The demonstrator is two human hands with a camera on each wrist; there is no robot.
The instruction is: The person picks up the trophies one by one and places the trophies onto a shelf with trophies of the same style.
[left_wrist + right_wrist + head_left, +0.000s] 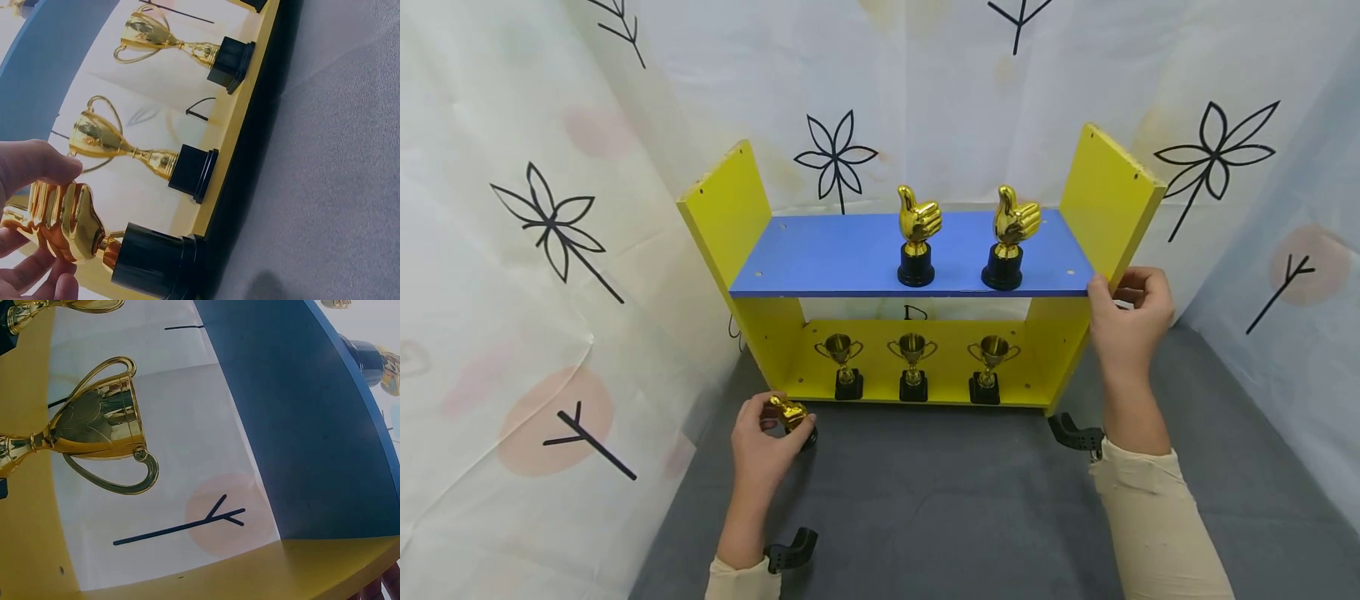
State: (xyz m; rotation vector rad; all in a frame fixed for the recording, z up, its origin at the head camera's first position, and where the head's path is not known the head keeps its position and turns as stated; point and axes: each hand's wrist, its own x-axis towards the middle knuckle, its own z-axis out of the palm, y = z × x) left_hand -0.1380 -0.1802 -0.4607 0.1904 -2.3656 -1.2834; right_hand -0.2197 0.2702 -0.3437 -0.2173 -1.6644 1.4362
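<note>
My left hand [763,443] holds a gold thumbs-up trophy [791,412] low beside the front left corner of a yellow-and-blue shelf unit [745,295]. In the left wrist view, thumb and fingers pinch the trophy's gold top, and its black base [152,261] is free. My right hand [1133,321] grips the unit's right side panel [1112,200] at the blue board's height, thumb at the front edge. Two more thumbs-up trophies [917,225] [1012,227] stand upright on the blue board [835,250], at its middle and right.
Three gold trophy cups [840,353] [912,353] [992,357] stand in a row on the yellow bottom board [951,395]. A grey cloth [925,508] covers the surface in front. Patterned white fabric [647,275] hangs behind and at the sides.
</note>
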